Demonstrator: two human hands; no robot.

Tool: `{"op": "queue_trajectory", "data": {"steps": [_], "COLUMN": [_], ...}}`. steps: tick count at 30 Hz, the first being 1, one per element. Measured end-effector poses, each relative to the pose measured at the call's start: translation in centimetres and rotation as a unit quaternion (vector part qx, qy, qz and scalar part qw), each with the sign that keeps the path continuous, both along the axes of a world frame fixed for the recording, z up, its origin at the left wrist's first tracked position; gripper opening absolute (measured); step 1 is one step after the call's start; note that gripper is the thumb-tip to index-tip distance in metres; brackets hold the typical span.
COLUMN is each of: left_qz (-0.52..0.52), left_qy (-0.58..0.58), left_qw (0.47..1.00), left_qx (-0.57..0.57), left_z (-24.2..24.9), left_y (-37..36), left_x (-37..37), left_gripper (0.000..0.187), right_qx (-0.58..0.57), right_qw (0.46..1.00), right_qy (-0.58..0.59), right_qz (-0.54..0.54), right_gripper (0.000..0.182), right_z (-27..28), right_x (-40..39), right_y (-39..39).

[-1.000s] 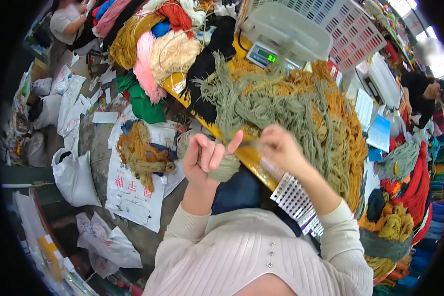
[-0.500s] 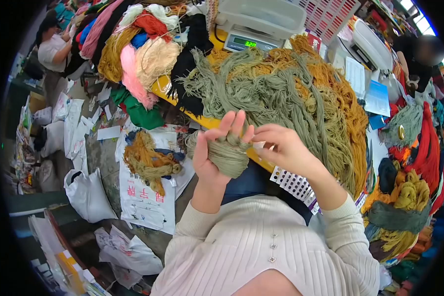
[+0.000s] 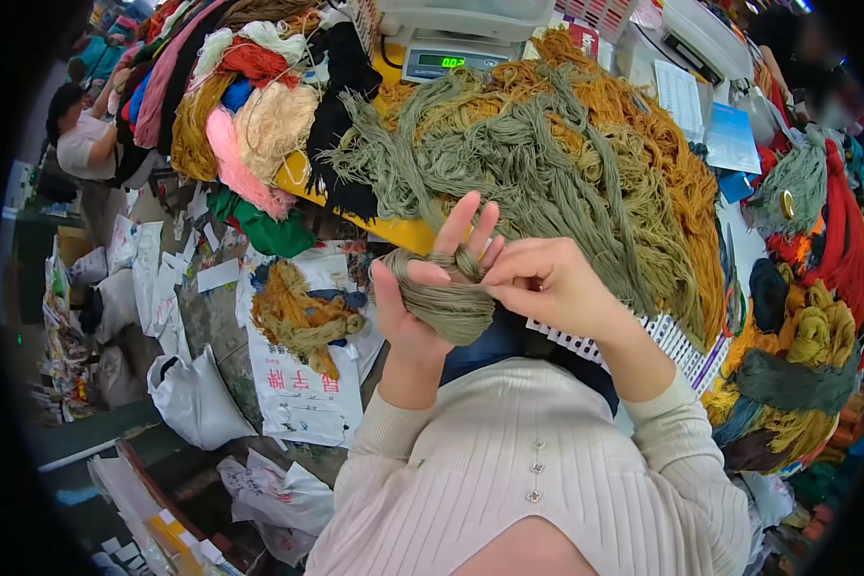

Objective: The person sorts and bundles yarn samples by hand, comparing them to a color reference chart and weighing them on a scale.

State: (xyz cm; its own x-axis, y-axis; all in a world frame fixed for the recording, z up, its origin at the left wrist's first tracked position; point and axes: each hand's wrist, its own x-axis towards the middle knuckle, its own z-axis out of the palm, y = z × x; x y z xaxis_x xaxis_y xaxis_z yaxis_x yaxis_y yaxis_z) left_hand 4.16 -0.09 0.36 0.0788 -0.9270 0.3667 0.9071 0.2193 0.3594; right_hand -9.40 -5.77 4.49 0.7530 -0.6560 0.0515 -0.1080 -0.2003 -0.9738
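In front of my body, my left hand (image 3: 415, 305) holds a small skein of olive-grey yarn (image 3: 456, 312). Strands loop around its fingers, two of which point upward. At the skein's right end, my right hand (image 3: 547, 280) pinches the yarn with thumb and forefinger; the exact strand between the fingertips is too small to make out. Just beyond both hands spreads a large heap of grey-green yarn (image 3: 509, 163) with ochre yarn (image 3: 686, 240) along its right and far edges, on a yellow table (image 3: 403, 230).
A digital scale (image 3: 451, 63) with a clear tray stands at the back. Coloured skeins (image 3: 274, 120) are piled at the left, more yarn (image 3: 797, 379) at the right. A card with dark dots (image 3: 667, 341) lies by my right forearm. White sacks (image 3: 197, 398) cover the floor at left.
My right hand has closed in on the skein's right end and now pinches it. The view has shifted slightly, and the scale's digits have changed.
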Motion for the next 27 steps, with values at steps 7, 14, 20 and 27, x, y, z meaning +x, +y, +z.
{"op": "queue_trajectory", "data": {"steps": [7,14,20,27], "left_qz": [-0.041,-0.085,-0.189,-0.233], "left_qy": [-0.013,-0.067,-0.24,-0.274], "left_qw": [0.999,0.99,0.926,0.904], "left_qx": [-0.018,0.094,0.221,0.233], "left_z": [-0.2,0.0,-1.1,-2.6], "left_y": [-0.2,0.7,2.6,7.5], "left_x": [-0.1,-0.1,0.5,4.7], "left_gripper": [0.05,0.033,0.019,0.027], "right_qx": [0.14,0.334,0.379,0.224], "right_qw": [0.979,0.901,0.889,0.933], "right_qy": [-0.149,-0.273,-0.224,-0.186], "right_qz": [-0.009,0.041,0.124,0.212], "right_gripper": [0.006,0.008,0.005,0.01], "right_z": [-0.5,1.9,4.1,7.9], "right_x": [-0.5,0.4,4.1,13.7], "right_y": [-0.3,-1.4,-3.5,-4.9]}}
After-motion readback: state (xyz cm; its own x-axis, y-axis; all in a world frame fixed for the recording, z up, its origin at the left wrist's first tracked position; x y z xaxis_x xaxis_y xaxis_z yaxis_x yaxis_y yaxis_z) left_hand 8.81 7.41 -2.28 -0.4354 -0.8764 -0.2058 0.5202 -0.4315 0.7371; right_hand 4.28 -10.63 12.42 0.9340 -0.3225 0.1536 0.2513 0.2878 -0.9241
